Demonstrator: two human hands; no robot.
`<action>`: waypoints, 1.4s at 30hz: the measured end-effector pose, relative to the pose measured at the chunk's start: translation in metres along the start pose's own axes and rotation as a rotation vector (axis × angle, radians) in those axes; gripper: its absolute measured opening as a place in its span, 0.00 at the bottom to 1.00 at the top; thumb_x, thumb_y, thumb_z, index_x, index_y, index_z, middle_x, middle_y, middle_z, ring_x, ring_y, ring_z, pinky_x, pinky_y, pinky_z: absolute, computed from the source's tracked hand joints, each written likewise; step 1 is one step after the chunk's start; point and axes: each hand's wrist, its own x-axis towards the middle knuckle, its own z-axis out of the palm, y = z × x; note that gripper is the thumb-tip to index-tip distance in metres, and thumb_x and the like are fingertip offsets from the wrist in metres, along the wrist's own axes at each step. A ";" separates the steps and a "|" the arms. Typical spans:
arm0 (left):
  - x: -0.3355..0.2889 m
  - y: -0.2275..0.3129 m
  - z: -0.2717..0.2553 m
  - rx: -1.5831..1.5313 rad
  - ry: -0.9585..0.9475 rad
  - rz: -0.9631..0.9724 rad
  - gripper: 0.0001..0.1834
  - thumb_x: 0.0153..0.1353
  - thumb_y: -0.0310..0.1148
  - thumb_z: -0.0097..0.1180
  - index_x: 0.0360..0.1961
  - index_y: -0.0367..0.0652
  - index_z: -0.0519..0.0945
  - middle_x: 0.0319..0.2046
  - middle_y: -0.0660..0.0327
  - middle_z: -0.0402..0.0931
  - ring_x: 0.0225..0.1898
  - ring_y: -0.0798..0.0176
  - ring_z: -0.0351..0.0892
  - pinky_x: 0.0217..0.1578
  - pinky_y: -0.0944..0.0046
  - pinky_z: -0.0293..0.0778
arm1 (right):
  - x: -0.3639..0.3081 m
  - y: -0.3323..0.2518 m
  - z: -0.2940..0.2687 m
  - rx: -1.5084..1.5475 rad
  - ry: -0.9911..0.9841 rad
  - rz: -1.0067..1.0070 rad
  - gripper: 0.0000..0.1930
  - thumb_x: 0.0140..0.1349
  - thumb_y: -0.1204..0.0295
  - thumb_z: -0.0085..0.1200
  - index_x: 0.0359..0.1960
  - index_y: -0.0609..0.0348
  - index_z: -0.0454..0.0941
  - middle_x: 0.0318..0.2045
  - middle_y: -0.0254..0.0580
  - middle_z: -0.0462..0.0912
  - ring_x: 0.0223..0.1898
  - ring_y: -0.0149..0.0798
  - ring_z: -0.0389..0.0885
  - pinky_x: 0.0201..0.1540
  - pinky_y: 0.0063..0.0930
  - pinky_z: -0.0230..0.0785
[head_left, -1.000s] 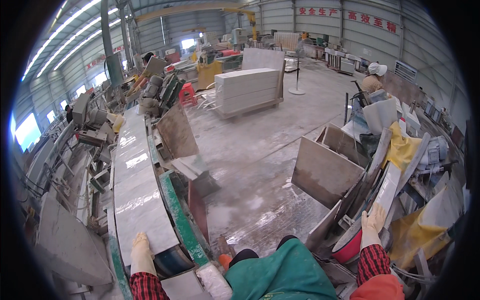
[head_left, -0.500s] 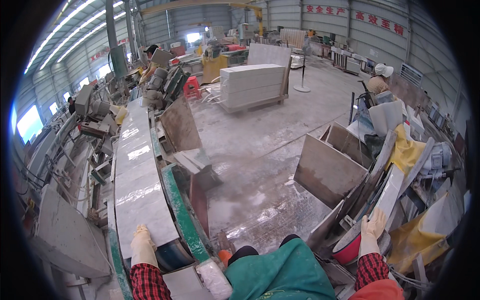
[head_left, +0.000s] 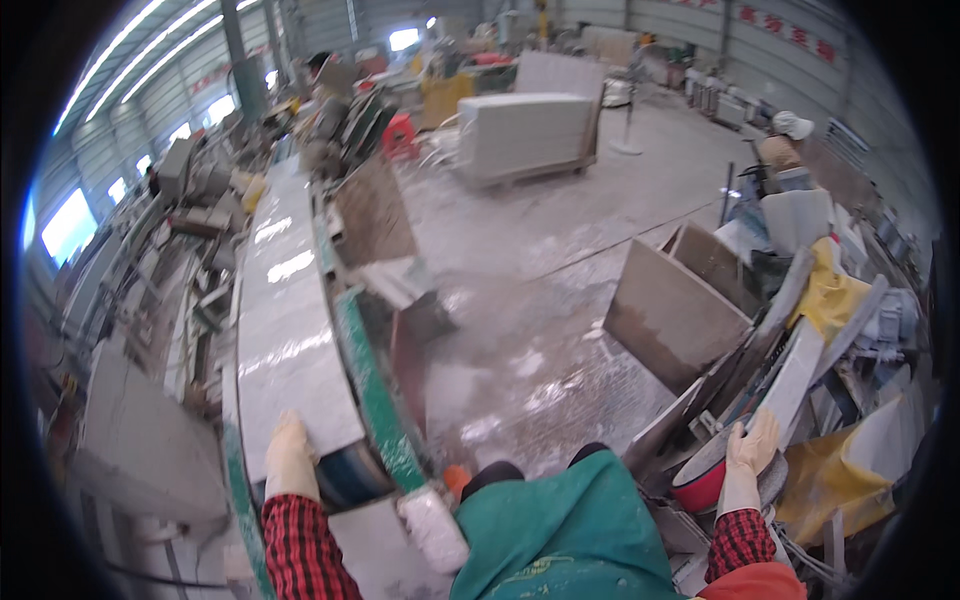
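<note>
Landmark: green rail (head_left: 375, 392). Near pale slab (head_left: 298, 385) lies flat just left of it, one of a row. Its short near edge sits by the dark blue roller (head_left: 352, 482); right long edge runs close alongside the rail, so little room there. Open wet floor (head_left: 520, 375) right of the rail, wide, reaching back to the slab stack beyond its far end. Brown boards (head_left: 675, 315) bound that floor well right of the rail.

Row's long axis points away from the person, roughly along the rail. White strip (head_left: 797, 375), well right of the rail, also runs away, slanting outward to the right.

Left hand (head_left: 288, 450), gloved, left of the rail's near end, on the slab's near part; blurred, can't tell how curled the grip is. Right hand (head_left: 752, 447), gloved, well right of the rail, by the red-edged wheel (head_left: 700, 490): grip loose, fingers extended, thumb apart, nothing seen enclosed. Fingertips at the strip's near end; contact can't tell.

Beyond the rail, a pallet (head_left: 530, 180) carries the white slab stack (head_left: 525, 135).
</note>
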 end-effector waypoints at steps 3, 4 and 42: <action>0.021 -0.014 0.014 -0.069 0.135 0.188 0.31 0.68 0.51 0.33 0.63 0.43 0.69 0.58 0.52 0.72 0.46 0.54 0.80 0.47 0.57 0.75 | -0.006 0.009 0.003 -0.034 -0.052 -0.007 0.32 0.51 0.66 0.60 0.60 0.62 0.69 0.59 0.55 0.72 0.63 0.55 0.65 0.68 0.46 0.53; 0.028 -0.022 0.012 -0.157 0.194 0.222 0.31 0.68 0.52 0.34 0.64 0.45 0.67 0.61 0.53 0.69 0.51 0.55 0.79 0.51 0.58 0.74 | -0.010 0.008 0.007 -0.030 -0.061 0.001 0.32 0.52 0.67 0.60 0.60 0.62 0.68 0.59 0.55 0.72 0.63 0.55 0.65 0.68 0.46 0.52; 0.003 -0.012 0.064 0.589 0.499 0.910 0.24 0.64 0.47 0.50 0.54 0.42 0.73 0.59 0.54 0.68 0.61 0.52 0.66 0.60 0.48 0.59 | 0.100 -0.008 -0.092 1.380 -0.329 1.227 0.37 0.41 0.56 0.64 0.59 0.40 0.71 0.59 0.33 0.68 0.58 0.38 0.64 0.56 0.43 0.59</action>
